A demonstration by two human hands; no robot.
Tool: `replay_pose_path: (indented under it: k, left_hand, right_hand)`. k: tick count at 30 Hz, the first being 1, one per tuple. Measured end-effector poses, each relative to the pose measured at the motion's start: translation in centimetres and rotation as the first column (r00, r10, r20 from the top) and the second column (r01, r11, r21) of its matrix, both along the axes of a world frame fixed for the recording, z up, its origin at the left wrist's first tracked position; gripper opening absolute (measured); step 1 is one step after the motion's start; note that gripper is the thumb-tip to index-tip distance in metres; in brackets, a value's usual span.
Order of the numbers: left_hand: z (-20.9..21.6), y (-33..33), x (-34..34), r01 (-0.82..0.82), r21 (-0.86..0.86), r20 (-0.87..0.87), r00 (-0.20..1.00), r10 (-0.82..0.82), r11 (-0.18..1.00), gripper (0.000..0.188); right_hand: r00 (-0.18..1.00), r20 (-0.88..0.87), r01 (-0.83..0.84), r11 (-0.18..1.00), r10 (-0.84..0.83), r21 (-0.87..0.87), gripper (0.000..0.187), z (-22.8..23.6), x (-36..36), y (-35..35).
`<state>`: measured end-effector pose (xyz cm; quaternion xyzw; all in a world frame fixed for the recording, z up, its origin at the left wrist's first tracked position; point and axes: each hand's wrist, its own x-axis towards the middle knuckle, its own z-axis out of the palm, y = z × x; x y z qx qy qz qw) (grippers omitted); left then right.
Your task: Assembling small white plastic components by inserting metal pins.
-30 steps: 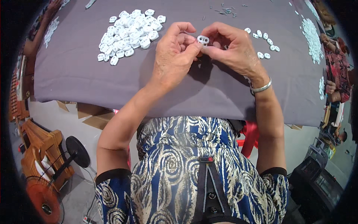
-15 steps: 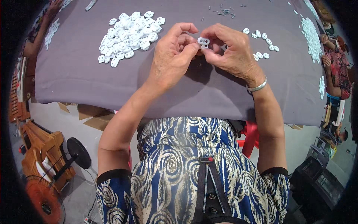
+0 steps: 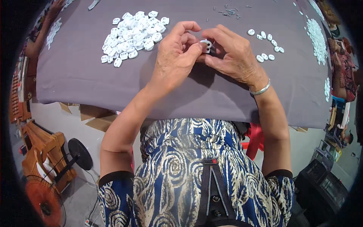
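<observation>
Over the table's middle I hold a small white two-hole cord lock [image 3: 208, 44]. My left hand [image 3: 177, 51] pinches it between thumb and fingers, and the thumb covers part of it. Against its other side, my right hand [image 3: 232, 51] has bent fingers closed around the piece, the thumb low and the index finger above. A large heap of white cord lock parts [image 3: 132, 36] lies left of my hands. To the right, several white oval pieces [image 3: 269, 37] are spread in a loose curve. Beyond my hands are small thin grey pieces [image 3: 230, 12], perhaps springs.
A grey cloth [image 3: 90, 87] covers the table. More small white parts [image 3: 317, 41] lie along its right edge, with others [image 3: 53, 34] at the far left. Another person's arm [image 3: 336, 64] is at the right edge. A fan [image 3: 45, 202] stands on the floor at lower left.
The cord lock has turned slightly between my fingers and shows less of its face. My right thumb and fingers have shifted around it. The left hand is nearly still.
</observation>
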<state>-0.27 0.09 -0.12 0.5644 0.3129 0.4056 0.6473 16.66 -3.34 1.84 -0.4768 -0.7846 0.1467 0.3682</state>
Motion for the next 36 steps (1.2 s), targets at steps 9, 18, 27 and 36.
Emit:
replay_pose_path:
  k: [9, 18, 27, 36]
  left_hand:
    - [-0.2, 0.4, -0.2, 0.059, 0.039, -0.125, 0.991, -0.054, 0.997, 0.025]
    - [0.7, -0.6, -0.1, 0.005, -0.043, -0.075, 0.997, -0.008, 0.999, 0.03]
    - [1.4, -3.3, 1.5, -0.123, -0.045, 0.262, 0.956, 0.131, 0.991, 0.033]
    - [0.0, -2.0, 2.6, -0.234, -0.324, 0.28, 0.902, 0.329, 0.917, 0.039]
  right_hand:
    - [0.956, 0.294, 0.007, 1.0, -0.006, -0.002, 0.02, -1.3, 0.1, -0.1]
    - [0.983, 0.179, 0.049, 0.997, -0.039, -0.051, 0.025, -1.5, -0.7, -0.5]
    - [0.984, -0.161, -0.103, 0.983, 0.078, -0.152, 0.024, -0.4, -3.3, -1.7]
    - [0.999, 0.028, -0.01, 0.985, 0.015, -0.171, 0.018, -1.6, -3.9, -0.8]
